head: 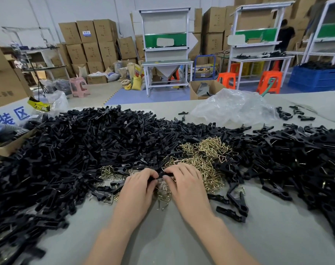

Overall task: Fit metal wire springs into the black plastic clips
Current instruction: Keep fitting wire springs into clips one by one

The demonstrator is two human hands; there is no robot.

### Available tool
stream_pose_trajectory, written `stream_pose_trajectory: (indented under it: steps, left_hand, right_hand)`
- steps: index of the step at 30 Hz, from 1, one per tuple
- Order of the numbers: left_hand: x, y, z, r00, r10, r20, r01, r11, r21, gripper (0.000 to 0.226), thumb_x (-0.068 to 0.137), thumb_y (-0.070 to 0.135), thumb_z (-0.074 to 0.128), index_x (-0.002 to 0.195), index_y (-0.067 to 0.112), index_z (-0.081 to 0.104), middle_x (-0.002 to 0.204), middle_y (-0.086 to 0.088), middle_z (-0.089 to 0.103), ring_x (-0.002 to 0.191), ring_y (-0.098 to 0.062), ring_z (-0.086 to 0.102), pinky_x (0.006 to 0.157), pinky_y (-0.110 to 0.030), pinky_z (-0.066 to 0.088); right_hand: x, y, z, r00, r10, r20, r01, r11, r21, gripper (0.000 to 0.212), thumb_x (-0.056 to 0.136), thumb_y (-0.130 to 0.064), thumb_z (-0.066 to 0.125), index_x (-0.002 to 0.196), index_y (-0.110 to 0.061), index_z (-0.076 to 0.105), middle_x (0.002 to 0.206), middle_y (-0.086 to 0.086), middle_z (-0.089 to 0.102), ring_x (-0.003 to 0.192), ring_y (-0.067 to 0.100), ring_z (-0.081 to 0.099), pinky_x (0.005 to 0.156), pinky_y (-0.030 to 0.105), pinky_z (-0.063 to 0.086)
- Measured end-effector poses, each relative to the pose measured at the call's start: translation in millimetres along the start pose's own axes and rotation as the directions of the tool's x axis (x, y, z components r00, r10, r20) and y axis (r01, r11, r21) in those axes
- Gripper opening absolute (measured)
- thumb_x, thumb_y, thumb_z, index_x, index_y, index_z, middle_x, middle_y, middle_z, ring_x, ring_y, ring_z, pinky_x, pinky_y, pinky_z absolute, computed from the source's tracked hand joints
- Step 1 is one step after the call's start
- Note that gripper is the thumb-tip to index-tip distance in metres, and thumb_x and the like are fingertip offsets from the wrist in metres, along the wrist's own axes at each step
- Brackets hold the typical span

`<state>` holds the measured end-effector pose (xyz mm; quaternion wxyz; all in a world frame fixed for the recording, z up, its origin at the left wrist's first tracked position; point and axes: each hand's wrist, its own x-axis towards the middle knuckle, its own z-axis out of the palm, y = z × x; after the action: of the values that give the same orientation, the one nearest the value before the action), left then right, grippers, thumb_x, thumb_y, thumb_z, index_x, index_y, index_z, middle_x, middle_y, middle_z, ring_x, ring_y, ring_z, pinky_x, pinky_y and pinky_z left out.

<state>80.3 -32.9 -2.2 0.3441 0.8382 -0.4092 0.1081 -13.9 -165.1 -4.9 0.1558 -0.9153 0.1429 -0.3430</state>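
1. Grey worktop (182, 236) fills the near view, matt and flat. It looks grippy enough that small parts will stay where they are dropped.
2. Heaped on it, to the left and across the back, are loose black clips (76, 146). A mound of brass-coloured wire springs (201, 159) lies at the centre, just beyond the hands.
3. The left grip (138, 186) and right grip (183, 180) meet over the near edge of the springs. Both are closed, thumbs and fingertips pinching one clip (161, 175) between them. I cannot tell whether a spring is already in it.
4. Handling, as a judgement: the clip is light, hard and stiff, and smooth enough to twist out of a loose pinch. It is best held by its flat sides near the pivot, leaving the spring seat clear.
5. A spring is lighter still, thin and springy, with bent ends that snag on neighbouring springs. Take one by its straight leg and shake it free before seating it.
6. On the right lie more clips (296, 150) with glints of wire in them, probably finished ones.
7. A crumpled clear plastic bag (231, 108) sits at the far edge of the worktop, and an open cardboard box (7, 88) stands at the left.
8. Behind is a warehouse floor with stacked cartons (90, 41), white workbenches with green panels (165, 40), orange stools (270, 81) and a blue crate (315, 77). A person (286, 33) stands far off.
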Motion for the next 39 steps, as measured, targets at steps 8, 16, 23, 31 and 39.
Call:
stream_pose_trajectory:
  steps: [8, 16, 23, 31, 39]
  left_hand:
    - [-3, -1, 1, 0.981, -0.166, -0.102, 0.146, 0.973, -0.181, 0.022, 0.100, 0.016, 0.056, 0.115, 0.033, 0.056, 0.096, 0.027, 0.065, 0.094, 0.011, 0.060, 0.077, -0.003, 0.040]
    - [-4, -6, -2, 0.950, -0.274, -0.152, 0.258, 0.959, -0.115, 0.027, 0.101, 0.009, 0.051, 0.122, 0.018, 0.065, 0.104, 0.017, 0.066, 0.092, -0.005, 0.058, 0.086, -0.023, 0.046]
    - [-4, 5, -3, 0.995, -0.102, 0.012, 0.095, 0.963, 0.252, 0.037, 0.102, 0.017, 0.049, 0.136, 0.025, 0.059, 0.143, 0.006, 0.053, 0.133, -0.021, 0.046, 0.112, -0.041, 0.032]
    - [-2, 1, -3, 0.988, -0.133, 0.071, 0.111, 0.961, 0.255, 0.032, 0.105, 0.028, 0.046, 0.135, 0.029, 0.056, 0.133, 0.010, 0.054, 0.122, -0.017, 0.048, 0.101, -0.032, 0.036]
    - [-4, -3, -6, 0.984, -0.069, -0.163, 0.076, 0.996, 0.041, 0.023, 0.097, 0.016, 0.063, 0.114, 0.030, 0.064, 0.119, 0.021, 0.049, 0.102, -0.002, 0.043, 0.095, -0.031, 0.034]
  right_hand:
    - [-7, -2, -16, 0.966, 0.257, -0.013, -0.210, 0.817, 0.537, 0.008, 0.097, -0.040, 0.060, 0.104, -0.039, 0.058, 0.100, -0.026, 0.062, 0.103, -0.002, 0.058, 0.086, 0.008, 0.042]
    - [-6, 13, -31, 0.843, 0.525, 0.122, -0.346, 0.354, 0.869, 0.016, 0.094, -0.022, 0.070, 0.096, -0.037, 0.073, 0.081, -0.017, 0.068, 0.077, 0.001, 0.064, 0.071, 0.011, 0.049]
    - [0, 14, -28, 0.803, 0.560, 0.204, -0.322, 0.121, 0.939, 0.009, 0.097, -0.011, 0.065, 0.105, -0.009, 0.068, 0.102, 0.000, 0.078, 0.091, 0.017, 0.075, 0.077, 0.022, 0.059]
    - [2, 16, -28, 0.821, 0.521, 0.233, -0.297, 0.042, 0.954, 0.011, 0.096, -0.022, 0.065, 0.102, -0.013, 0.067, 0.091, 0.005, 0.076, 0.082, 0.012, 0.071, 0.073, 0.025, 0.059]
    - [-1, 14, -27, 0.855, 0.444, 0.267, -0.309, 0.023, 0.951, 0.035, 0.084, -0.029, 0.065, 0.115, -0.014, 0.070, 0.094, 0.001, 0.075, 0.094, 0.012, 0.072, 0.080, 0.025, 0.059]
